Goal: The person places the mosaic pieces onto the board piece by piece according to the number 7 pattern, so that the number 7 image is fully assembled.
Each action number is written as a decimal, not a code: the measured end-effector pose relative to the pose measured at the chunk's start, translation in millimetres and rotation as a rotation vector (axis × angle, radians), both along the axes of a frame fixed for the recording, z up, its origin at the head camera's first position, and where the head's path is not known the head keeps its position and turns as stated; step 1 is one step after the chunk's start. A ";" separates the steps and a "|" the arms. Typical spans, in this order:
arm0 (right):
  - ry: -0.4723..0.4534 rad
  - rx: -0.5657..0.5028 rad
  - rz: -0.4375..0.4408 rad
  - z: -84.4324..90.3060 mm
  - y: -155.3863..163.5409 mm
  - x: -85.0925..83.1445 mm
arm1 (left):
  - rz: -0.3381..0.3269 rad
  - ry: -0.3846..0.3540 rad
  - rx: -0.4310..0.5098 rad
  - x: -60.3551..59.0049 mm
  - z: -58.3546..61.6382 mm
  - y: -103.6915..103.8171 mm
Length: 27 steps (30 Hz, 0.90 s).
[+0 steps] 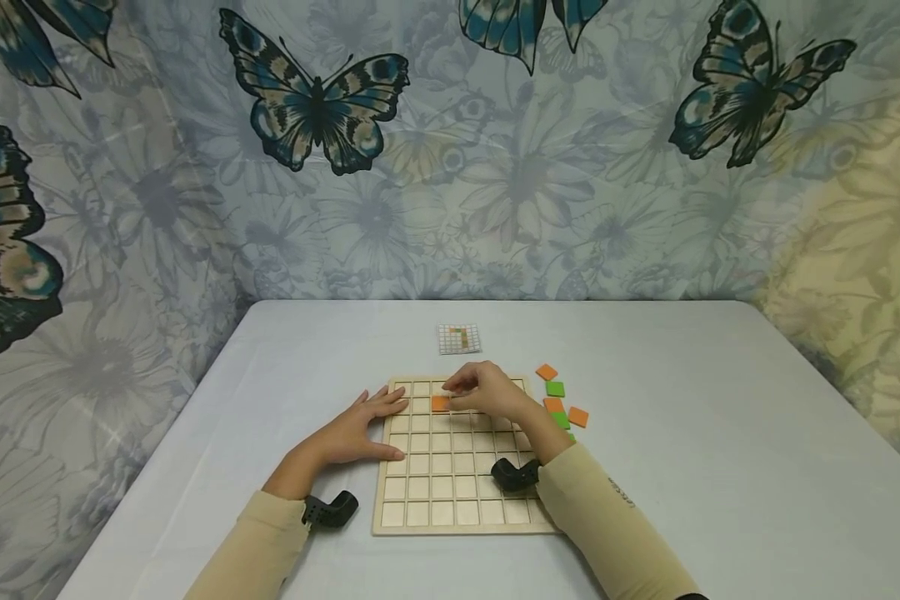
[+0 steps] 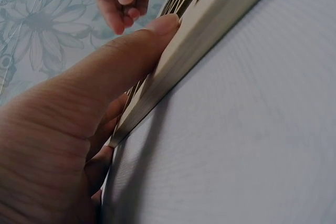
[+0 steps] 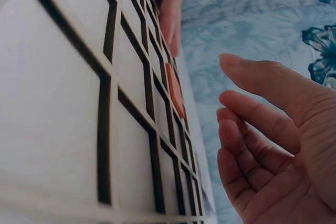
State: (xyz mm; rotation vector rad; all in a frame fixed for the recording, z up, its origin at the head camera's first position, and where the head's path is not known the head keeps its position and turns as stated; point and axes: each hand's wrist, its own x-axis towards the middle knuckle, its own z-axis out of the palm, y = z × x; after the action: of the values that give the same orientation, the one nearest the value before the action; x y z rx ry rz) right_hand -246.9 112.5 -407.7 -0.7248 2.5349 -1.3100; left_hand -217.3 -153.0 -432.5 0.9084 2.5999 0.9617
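Orange tile (image 1: 439,404): one, on far part of gridded board (image 1: 465,529), just left of right hand (image 1: 489,390); that hand loosely bent, holding nothing. Left hand (image 1: 358,428): fingers spread, on board's left edge.

White table (image 1: 720,425): gridded board (image 1: 442,464), card (image 1: 458,340), orange and green tiles (image 1: 555,388).

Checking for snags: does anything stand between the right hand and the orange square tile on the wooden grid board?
Nothing visible does: open air separates the right hand from the orange square tile; the left hand rests left of it.
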 end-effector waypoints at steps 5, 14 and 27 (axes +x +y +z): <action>0.009 0.031 0.011 7.6 14.8 5.8 | -0.006 0.020 0.001 0.4 0.5 0.4; 0.050 0.047 0.023 14.3 47.7 18.7 | -0.007 0.023 0.011 0.8 -0.4 -1.1; 0.010 0.041 -0.011 13.5 82.5 34.6 | 0.000 0.027 0.008 0.2 -3.0 -1.0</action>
State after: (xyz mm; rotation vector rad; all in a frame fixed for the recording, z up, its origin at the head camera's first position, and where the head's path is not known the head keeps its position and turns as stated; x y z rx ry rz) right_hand -212.2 195.0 -394.1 -0.7120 2.5695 -1.2573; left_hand -217.1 -154.1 -435.5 0.9301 2.6201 0.9669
